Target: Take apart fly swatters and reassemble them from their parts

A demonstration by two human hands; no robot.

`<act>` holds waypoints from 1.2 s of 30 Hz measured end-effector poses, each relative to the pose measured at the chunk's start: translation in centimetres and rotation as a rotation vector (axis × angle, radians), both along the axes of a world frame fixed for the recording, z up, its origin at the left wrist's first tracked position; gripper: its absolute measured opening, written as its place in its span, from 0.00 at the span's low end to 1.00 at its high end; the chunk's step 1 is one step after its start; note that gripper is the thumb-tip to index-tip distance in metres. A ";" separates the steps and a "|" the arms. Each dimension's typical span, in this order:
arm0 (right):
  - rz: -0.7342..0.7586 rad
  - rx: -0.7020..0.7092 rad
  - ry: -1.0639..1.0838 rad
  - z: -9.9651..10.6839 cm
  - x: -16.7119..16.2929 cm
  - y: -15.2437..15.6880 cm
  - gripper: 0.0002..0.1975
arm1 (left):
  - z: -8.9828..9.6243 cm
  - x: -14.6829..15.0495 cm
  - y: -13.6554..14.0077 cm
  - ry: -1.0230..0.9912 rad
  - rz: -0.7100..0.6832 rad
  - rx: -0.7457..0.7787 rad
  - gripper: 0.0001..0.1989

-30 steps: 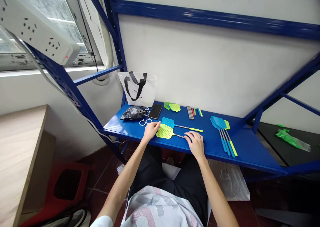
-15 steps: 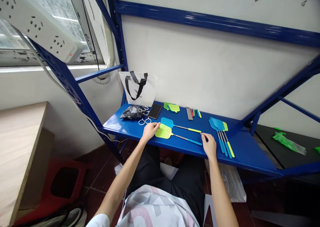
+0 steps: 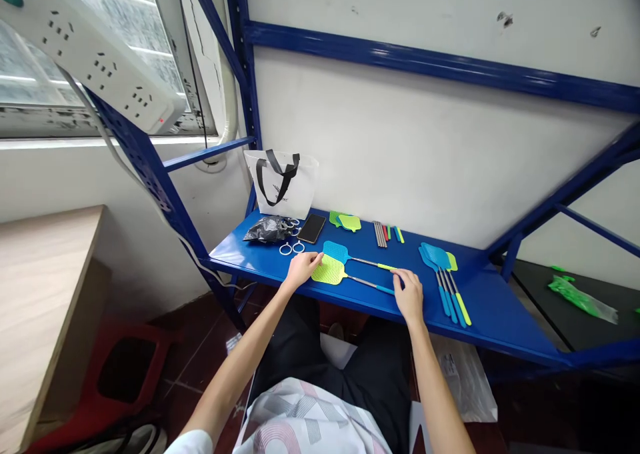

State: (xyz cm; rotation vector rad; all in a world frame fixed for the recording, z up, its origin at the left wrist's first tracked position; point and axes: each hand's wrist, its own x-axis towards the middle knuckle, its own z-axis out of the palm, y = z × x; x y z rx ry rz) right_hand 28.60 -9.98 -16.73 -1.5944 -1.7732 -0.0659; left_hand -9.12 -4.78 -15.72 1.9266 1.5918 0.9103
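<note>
Two fly swatters lie side by side on the blue shelf, heads to the left. The nearer fly swatter has a yellow-green head [image 3: 328,270] and a blue handle; the farther one has a blue head [image 3: 335,251] and a yellow-green handle. My left hand [image 3: 302,270] rests at the left edge of the yellow-green head, fingers stretched out. Over the handle ends lies my right hand [image 3: 409,293], thumb and forefinger a little apart. Several assembled fly swatters [image 3: 443,277] lie together on the right, handles pointing towards me.
Behind are loose swatter heads [image 3: 350,223], metal rods [image 3: 380,234], coloured handles [image 3: 399,234] and a phone [image 3: 312,228]. Further left are white-handled scissors [image 3: 292,248], a black plastic bag [image 3: 267,229] and a white tote bag [image 3: 284,194]. The blue shelf edge [image 3: 360,303] runs above my lap.
My right hand has slid left, from beside the handle tips to over them. My left hand stays by the yellow-green head. The view has tilted slightly; the fly swatters lie as before.
</note>
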 end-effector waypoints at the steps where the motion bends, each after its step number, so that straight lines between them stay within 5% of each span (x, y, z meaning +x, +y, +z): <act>1: 0.031 -0.016 -0.045 0.4 -0.9 0.6 0.21 | 0.0 0.0 0.0 0.000 0.000 0.002 0.30; 8: 0.132 -0.200 -0.310 2.0 -4.3 6.3 0.18 | 0.0 0.0 0.0 0.015 0.007 0.004 0.31; 12: 0.121 -0.163 -0.340 1.9 -3.5 7.0 0.19 | -0.1 0.1 0.0 0.044 -0.027 0.022 0.30; 16: 0.047 -0.092 -0.304 2.0 -1.9 5.5 0.20 | -0.1 0.1 0.0 0.094 -0.056 0.035 0.25; 22: -0.151 -0.141 0.023 2.3 -0.1 1.4 0.19 | 0.0 0.1 0.0 0.096 -0.049 0.012 0.24; 28: 0.075 -0.140 0.393 4.1 -2.8 -2.6 0.26 | 1.1 0.6 -0.7 -0.066 0.012 0.045 0.30; 36: 0.290 -0.301 0.506 6.4 -7.9 -5.5 0.23 | 4.7 5.0 -4.5 -0.669 -0.457 -0.151 0.32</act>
